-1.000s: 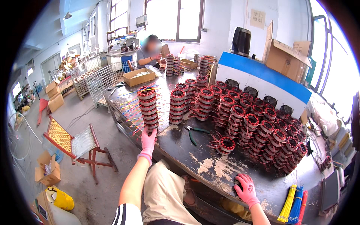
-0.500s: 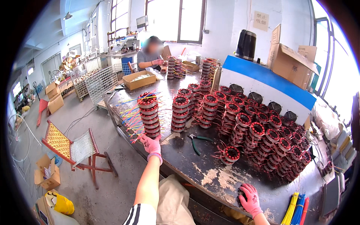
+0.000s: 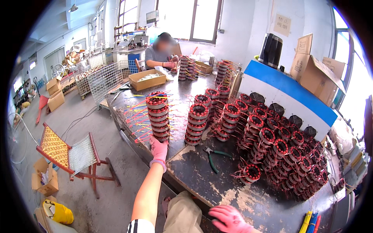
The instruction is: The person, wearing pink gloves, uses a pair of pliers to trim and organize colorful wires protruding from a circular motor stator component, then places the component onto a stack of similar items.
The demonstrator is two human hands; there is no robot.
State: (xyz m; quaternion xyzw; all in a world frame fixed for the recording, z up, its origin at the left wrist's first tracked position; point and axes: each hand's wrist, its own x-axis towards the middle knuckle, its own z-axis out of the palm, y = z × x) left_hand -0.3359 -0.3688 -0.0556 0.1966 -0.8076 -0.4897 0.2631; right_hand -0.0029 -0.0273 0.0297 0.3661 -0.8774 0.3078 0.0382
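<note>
A tall stack of wire-wound motor stators (image 3: 158,116), with red, yellow and blue leads sticking out, stands upright near the table's left edge. My left hand (image 3: 158,150), in a pink glove, is closed against the foot of this stack; its fingertips are partly hidden. To the right stands another stator stack (image 3: 197,124), apart from my hand. My right hand (image 3: 230,219), also pink-gloved, is at the table's front edge with its fingers loosely apart and nothing visible in them. Green-handled pliers (image 3: 213,160) lie spread on the table between the hands.
Many stacked stators (image 3: 279,151) crowd the table's right side, with a single stator (image 3: 251,172) in front. Colored wire bundles (image 3: 309,222) lie lower right. Across the table a co-worker (image 3: 161,54) sits near an open cardboard box (image 3: 147,80). A woven chair (image 3: 79,153) stands left.
My left hand and the stator stack have shifted farther away along the table, widening the gap to the neighboring stack. My right hand has moved left to the front edge. The view has shifted slightly.
</note>
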